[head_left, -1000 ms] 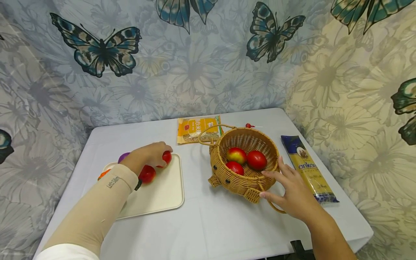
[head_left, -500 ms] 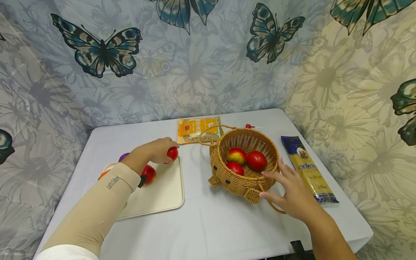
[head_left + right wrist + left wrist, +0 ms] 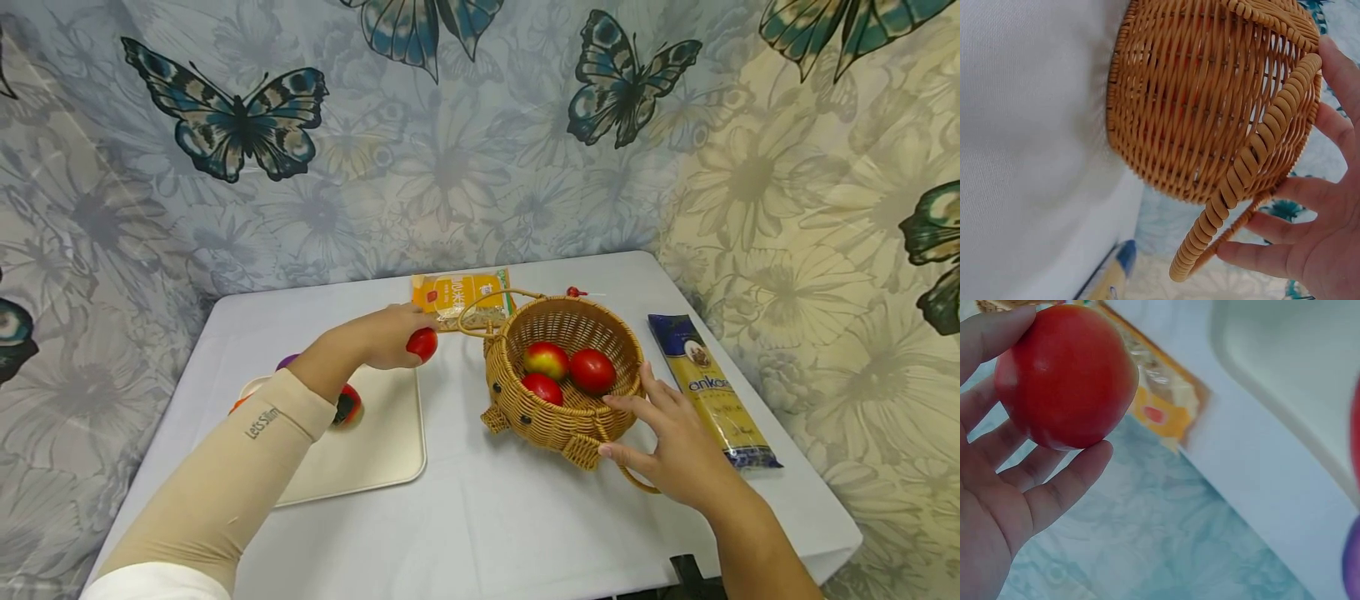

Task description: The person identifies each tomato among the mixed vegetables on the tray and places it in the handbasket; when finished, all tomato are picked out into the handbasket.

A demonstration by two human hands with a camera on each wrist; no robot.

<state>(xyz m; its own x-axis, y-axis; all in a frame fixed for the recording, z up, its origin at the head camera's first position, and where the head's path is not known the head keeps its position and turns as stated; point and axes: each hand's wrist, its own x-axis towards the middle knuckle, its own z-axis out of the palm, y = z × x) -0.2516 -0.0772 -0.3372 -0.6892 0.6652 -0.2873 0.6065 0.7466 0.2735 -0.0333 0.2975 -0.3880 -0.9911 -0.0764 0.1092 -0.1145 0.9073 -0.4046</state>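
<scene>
My left hand (image 3: 386,337) holds a red apple (image 3: 422,343) above the back right part of the cream tray (image 3: 378,467). In the left wrist view, its thumb and fingers curve round the apple (image 3: 1069,378). Another red fruit (image 3: 352,404) lies on the tray, partly hidden by my wrist. My right hand (image 3: 675,442) rests its spread, fairly straight fingers on the near right rim of the wicker basket (image 3: 536,425). Inside the basket are a red-yellow apple (image 3: 546,359) and two red ones. The right wrist view shows the right fingertips touching the rim beside the basket handle (image 3: 1241,172).
A yellow food packet (image 3: 457,296) lies behind the basket. To its right lies a blue and yellow packet (image 3: 705,383). Purple (image 3: 287,361) and orange (image 3: 238,403) items peek out behind my left arm. A small red object (image 3: 576,292) sits at the back.
My left hand has lifted the red apple off the tray and carried it up and right toward the basket. The right hand and basket have stayed put.
</scene>
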